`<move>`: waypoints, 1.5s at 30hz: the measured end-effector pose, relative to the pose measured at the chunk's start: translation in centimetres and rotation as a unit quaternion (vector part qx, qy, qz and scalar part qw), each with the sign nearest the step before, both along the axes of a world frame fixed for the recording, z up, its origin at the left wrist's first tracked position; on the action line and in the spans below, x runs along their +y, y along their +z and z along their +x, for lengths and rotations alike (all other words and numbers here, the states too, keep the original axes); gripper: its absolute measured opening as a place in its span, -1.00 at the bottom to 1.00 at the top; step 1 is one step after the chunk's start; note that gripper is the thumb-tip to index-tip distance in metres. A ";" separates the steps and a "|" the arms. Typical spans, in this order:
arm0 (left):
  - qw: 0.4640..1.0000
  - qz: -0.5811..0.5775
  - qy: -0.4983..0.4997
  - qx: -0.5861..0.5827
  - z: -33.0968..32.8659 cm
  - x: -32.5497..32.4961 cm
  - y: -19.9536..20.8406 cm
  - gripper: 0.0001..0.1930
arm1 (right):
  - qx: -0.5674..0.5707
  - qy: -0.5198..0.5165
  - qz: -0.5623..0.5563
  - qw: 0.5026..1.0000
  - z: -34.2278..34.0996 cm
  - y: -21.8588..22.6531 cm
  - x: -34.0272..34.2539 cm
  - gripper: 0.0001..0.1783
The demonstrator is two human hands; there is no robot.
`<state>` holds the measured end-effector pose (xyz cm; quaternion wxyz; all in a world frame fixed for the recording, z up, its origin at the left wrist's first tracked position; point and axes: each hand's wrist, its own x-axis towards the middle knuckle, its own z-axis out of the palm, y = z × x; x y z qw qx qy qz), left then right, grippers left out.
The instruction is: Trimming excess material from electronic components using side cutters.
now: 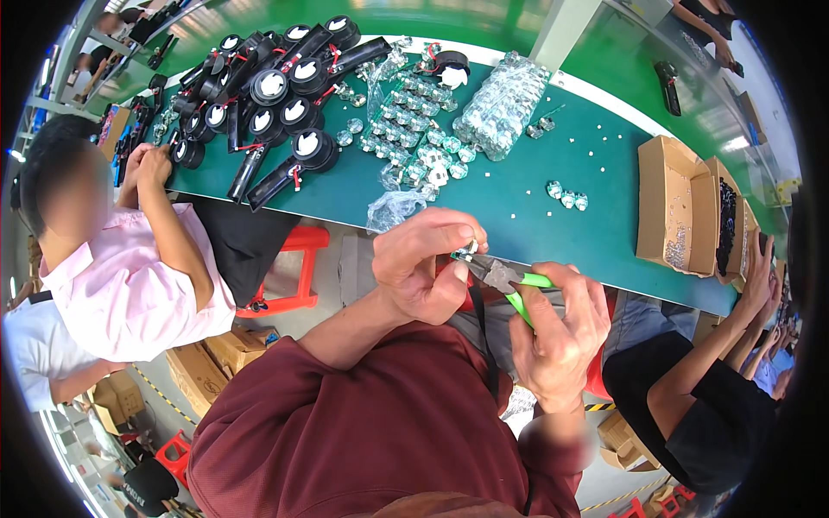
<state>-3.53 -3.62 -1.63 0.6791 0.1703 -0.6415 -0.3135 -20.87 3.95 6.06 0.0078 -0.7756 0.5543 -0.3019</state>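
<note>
In front of my chest, at the near edge of the green table (596,246), my left hand (423,268) pinches a small circuit board (463,254) between thumb and fingers. Most of the board is hidden by the fingertips. My right hand (561,332) is wrapped round the green handles of a pair of pliers (498,274). The plier jaws point left and meet the small board at my left fingertips. Just beyond my left hand, a crumpled clear plastic bag (393,210) lies at the table edge, below a heap of small green boards (401,125).
Black round-headed housings (313,150) with red wires are piled at the left. A clear bag of boards (501,105) lies at the back; several loose boards (567,199) lie at the right, near cardboard boxes (676,205). People sit on both sides, the left one beside a red stool (298,272).
</note>
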 end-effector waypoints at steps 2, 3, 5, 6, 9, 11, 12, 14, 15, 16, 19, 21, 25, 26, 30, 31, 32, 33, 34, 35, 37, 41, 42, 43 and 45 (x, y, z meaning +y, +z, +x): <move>1.000 -0.004 0.001 -0.002 0.0 0.0 0.1 -0.54 | 0.002 0.000 -0.002 1.000 0.0 0.0 0.0 -0.66; 1.000 -0.006 0.003 -0.005 0.0 -0.1 0.1 -0.53 | 0.003 0.000 -0.006 1.000 0.0 -0.1 0.0 -0.66; 1.000 -0.009 0.005 -0.008 0.2 -0.2 0.1 -0.53 | 0.003 -0.001 -0.009 1.000 0.0 -0.1 0.0 -0.66; 0.999 -0.024 0.002 -0.030 0.4 -0.3 -0.1 -0.58 | 0.005 -0.002 -0.010 1.000 0.0 -0.1 0.0 -0.66; 0.998 -0.044 0.001 -0.053 0.5 -0.5 0.0 -0.61 | 0.008 -0.004 -0.012 1.000 0.0 -0.1 0.0 -0.66; 0.998 -0.047 0.002 -0.052 0.5 -0.5 0.0 -0.60 | 0.010 -0.004 -0.013 1.000 0.0 0.0 0.0 -0.67; 0.997 -0.049 0.002 -0.054 0.6 -0.5 0.0 -0.60 | 0.009 -0.003 -0.012 1.000 0.0 0.0 0.0 -0.67; 0.997 -0.051 0.003 -0.055 0.7 -0.4 -0.1 -0.59 | 0.008 -0.001 -0.012 1.000 0.1 0.0 0.1 -0.67; 0.997 -0.051 0.001 -0.051 0.7 -0.3 -0.2 -0.59 | 0.007 0.000 -0.009 1.000 0.1 0.0 0.1 -0.67; 0.998 -0.050 0.000 -0.047 0.8 -0.3 -0.2 -0.59 | 0.007 0.000 -0.006 1.000 0.2 0.0 0.1 -0.67; 0.997 -0.052 -0.007 -0.054 0.5 -0.5 -0.2 -0.59 | 0.001 -0.003 -0.001 1.000 -0.2 -0.1 0.1 -0.67; 0.997 -0.056 -0.008 -0.050 0.6 -0.5 -0.4 -0.59 | 0.003 -0.002 -0.003 1.000 -0.1 0.0 0.1 -0.67; 0.998 -0.040 -0.009 -0.050 0.5 -0.4 -0.2 -0.57 | 0.008 -0.002 -0.002 1.000 -0.2 0.0 0.0 -0.66; 0.998 -0.040 -0.010 -0.050 0.5 -0.4 -0.4 -0.57 | 0.009 -0.002 -0.002 1.000 -0.4 -0.2 0.1 -0.66; 0.992 0.115 -0.017 0.044 2.6 -1.3 -3.4 -0.54 | -0.276 -0.097 -0.145 0.945 -1.1 2.5 2.0 -0.88; 0.992 0.107 0.009 0.059 3.3 -0.2 -3.3 -0.60 | -0.184 -0.162 -0.141 0.959 -1.8 3.3 1.2 -0.87; 0.991 0.120 -0.021 0.058 3.3 0.7 -2.2 -0.59 | -0.086 -0.248 -0.123 0.957 -1.3 5.4 0.9 -0.86; 0.993 0.098 -0.018 0.066 2.9 -0.9 -1.4 -0.57 | -0.148 -0.196 -0.145 0.958 -3.2 4.0 -1.2 -0.84; 0.990 0.129 -0.023 0.043 3.4 -0.7 -1.9 -0.57 | -0.117 -0.155 -0.137 0.971 -4.1 3.6 -0.7 -0.80; 0.988 0.140 -0.038 0.047 3.5 0.0 -1.4 -0.58 | -0.096 -0.148 -0.137 0.975 -3.8 3.7 0.0 -0.76; 0.986 0.150 -0.037 0.060 3.5 0.1 -0.5 -0.59 | -0.108 -0.142 -0.134 0.975 -3.1 3.8 -0.6 -0.70; 0.975 0.180 -0.072 0.110 4.0 1.2 -0.2 -0.64 | -0.053 -0.039 -0.076 0.995 -1.1 2.5 -0.4 -0.72; 0.968 0.178 -0.104 0.146 4.1 1.4 -0.2 -0.64 | -0.059 -0.029 -0.052 0.996 -0.5 1.7 -0.4 -0.71; 0.971 0.179 -0.113 0.113 4.5 1.5 -0.4 -0.65 | -0.034 -0.014 -0.046 0.998 -0.2 1.3 -0.4 -0.70; 0.970 0.176 -0.122 0.116 4.5 1.7 -0.2 -0.66 | -0.027 -0.001 -0.017 0.999 0.6 0.6 -0.5 -0.69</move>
